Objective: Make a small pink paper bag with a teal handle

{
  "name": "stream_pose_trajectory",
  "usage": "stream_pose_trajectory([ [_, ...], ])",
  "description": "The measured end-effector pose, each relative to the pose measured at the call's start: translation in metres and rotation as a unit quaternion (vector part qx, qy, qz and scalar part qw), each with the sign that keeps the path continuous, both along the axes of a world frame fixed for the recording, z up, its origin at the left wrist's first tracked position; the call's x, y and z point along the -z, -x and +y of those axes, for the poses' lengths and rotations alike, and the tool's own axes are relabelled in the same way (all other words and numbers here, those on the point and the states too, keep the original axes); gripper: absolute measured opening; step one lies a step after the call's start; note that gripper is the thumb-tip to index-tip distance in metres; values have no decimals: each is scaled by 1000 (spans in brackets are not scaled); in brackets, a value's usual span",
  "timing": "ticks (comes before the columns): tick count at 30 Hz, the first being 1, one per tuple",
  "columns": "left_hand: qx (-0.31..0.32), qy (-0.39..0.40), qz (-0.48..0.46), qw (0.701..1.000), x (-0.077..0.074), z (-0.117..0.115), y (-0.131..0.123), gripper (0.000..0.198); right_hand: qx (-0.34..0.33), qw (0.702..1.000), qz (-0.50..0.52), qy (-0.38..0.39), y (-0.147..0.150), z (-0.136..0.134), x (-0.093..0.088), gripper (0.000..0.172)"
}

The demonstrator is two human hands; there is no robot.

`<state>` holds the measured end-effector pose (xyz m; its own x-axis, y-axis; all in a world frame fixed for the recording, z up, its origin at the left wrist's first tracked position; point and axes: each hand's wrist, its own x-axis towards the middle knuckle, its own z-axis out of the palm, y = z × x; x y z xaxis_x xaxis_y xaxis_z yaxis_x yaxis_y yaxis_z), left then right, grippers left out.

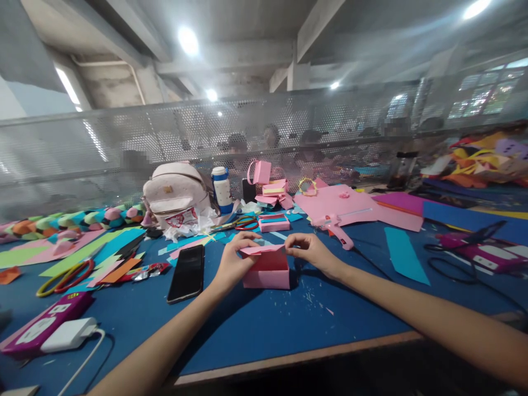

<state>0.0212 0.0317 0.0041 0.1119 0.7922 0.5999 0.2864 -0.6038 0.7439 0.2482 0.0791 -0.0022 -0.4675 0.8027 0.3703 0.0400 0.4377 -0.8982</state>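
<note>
A small pink paper box [267, 278] sits on the blue tabletop in front of me, its top partly covered by a pink paper flap [264, 249]. My left hand [236, 259] is closed on the flap's left side, thumb under it and fingers over it. At the flap's right edge, my right hand [312, 253] has its thumb and fingertips pinched together; whether they grip the paper I cannot tell. Just behind the box lies another small pink box [274, 223]. A black phone [186, 274] is left of my left hand, and a pink glue gun [336, 228] rests beyond my right.
Scissors with yellow and red handles [68, 278] and paper strips lie left. A purple power strip [47, 324] holds a white charger [68, 335]. Behind stand a backpack [177, 190] and a bottle [221, 190]. Pink sheets [358, 203] and a blue strip [406, 254] lie right.
</note>
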Motion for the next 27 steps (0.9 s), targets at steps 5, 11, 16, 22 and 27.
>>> stream_pose_trajectory([
  [5,4,-2,9,1000,-1,-1,-1,11,-9,1000,-3,-2,-2,3,3,23],
  [11,12,-17,25,999,-3,-4,-2,17,-6,1000,-16,-6,-3,1,2,25],
  [16,15,-25,35,999,-2,-5,-3,20,20,999,-28,-18,-2,-3,-2,26],
  [22,7,-23,35,999,-1,-5,-5,22,38,998,-40,-24,1,-6,-5,30],
  [27,-2,-23,33,999,1,-4,-5,22,53,996,-55,-50,1,-8,-7,27],
])
